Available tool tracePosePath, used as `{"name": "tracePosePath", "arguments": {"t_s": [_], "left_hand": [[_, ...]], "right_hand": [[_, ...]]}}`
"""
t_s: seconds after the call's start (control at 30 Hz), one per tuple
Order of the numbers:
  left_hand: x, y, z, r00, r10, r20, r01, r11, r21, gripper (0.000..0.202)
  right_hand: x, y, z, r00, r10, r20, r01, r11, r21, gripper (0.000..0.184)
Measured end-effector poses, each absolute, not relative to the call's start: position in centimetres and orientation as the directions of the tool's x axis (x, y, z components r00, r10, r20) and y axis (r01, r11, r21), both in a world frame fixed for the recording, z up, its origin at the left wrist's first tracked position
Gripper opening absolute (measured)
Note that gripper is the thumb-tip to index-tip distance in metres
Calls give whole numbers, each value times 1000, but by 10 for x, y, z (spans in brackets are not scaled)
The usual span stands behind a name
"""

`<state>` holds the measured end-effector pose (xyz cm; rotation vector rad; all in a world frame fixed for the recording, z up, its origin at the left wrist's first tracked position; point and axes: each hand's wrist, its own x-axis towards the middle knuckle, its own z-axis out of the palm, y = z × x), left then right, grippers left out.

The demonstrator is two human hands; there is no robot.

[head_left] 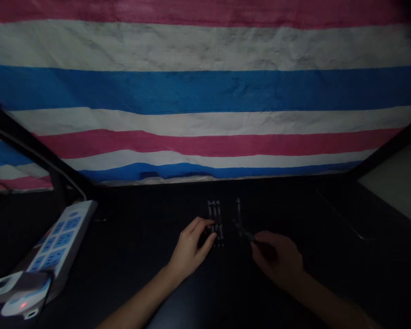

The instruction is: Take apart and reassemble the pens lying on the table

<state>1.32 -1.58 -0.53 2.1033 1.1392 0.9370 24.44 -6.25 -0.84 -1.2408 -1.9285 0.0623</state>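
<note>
Several slim, pen-like things, dark with paler ends, lie on the black table (150, 283). A close row of these pens (220, 231) stands side by side in front of my left hand (191, 244). That hand's thumb and index finger are apart, their tips at the row's left side. A separate pen (239, 208) lies to the right of the row. My right hand (277, 258) is closed on another pen (248, 235), which slants up and left over the separate one. Dim light and blur hide the details of the pens.
A white power strip (84, 224) with blue sockets, a plug and a red light lies at the left. Behind the table hangs a striped sheet (205, 91). A dark flat object (345, 210) with a rounded corner lies at the right.
</note>
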Motion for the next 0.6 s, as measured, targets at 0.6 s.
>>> {"name": "tracePosePath", "arguments": {"t_s": [0.6], "left_hand": [[32, -49, -6, 72, 991, -111, -56, 115, 992, 50]], "right_hand": [[206, -85, -15, -617, 644, -452, -154, -662, -733, 34]]}}
